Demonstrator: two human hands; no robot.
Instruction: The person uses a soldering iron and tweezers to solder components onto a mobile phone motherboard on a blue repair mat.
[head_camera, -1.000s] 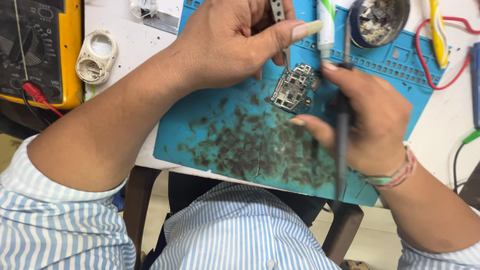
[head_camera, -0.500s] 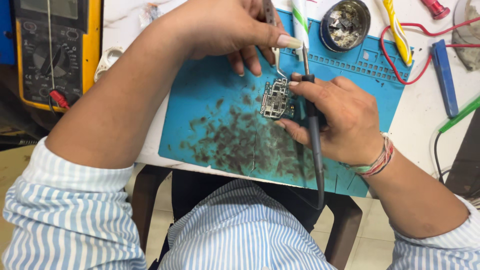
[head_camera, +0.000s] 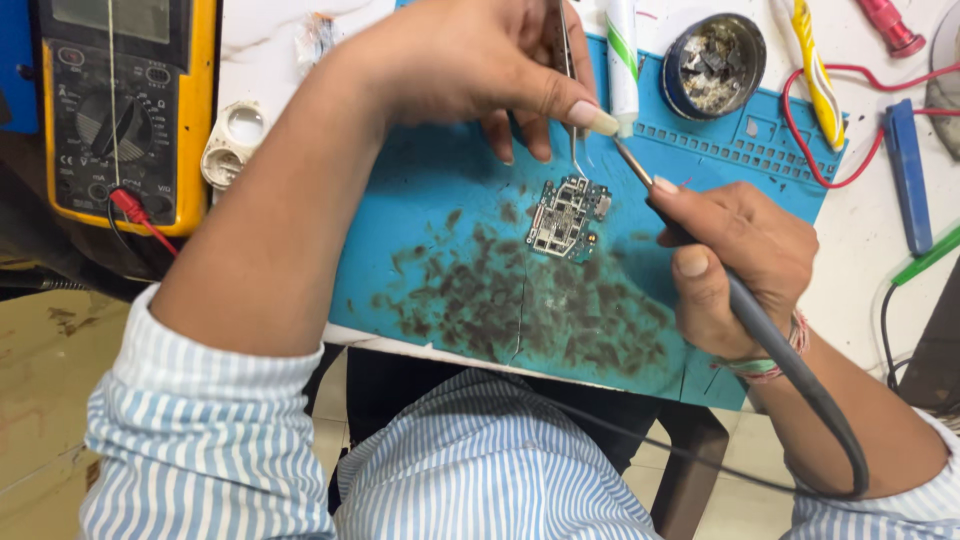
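— What's in the round tin (head_camera: 714, 63) at the top of your blue mat (head_camera: 420, 240)?

— Small grey metal scraps, heaped loosely; what kind, I cannot tell. The tin stands at the mat's far edge, just beside the white tube (head_camera: 622, 60) with the green stripe.

— What's hidden?

— The tweezers (head_camera: 570, 110) disappear into your left hand (head_camera: 470, 65), so only the thin shaft and tip show. The tube's top is cut off by the frame, as is the yellow multimeter (head_camera: 120, 100) on the surface at the left. The parts on the circuit board (head_camera: 566, 217) are too small to make out.

— And your hands?

— Your left hand is closed around the tweezers, thumb pressed along them, tip pointing down at the board's upper edge. Your right hand (head_camera: 735, 265) is wrapped around the soldering iron (head_camera: 690, 240) like a pen, forefinger stretched along the barrel, tip aimed up-left beside the tweezers. The board lies flat in the middle of the mat, between both hands, above the dark stains.
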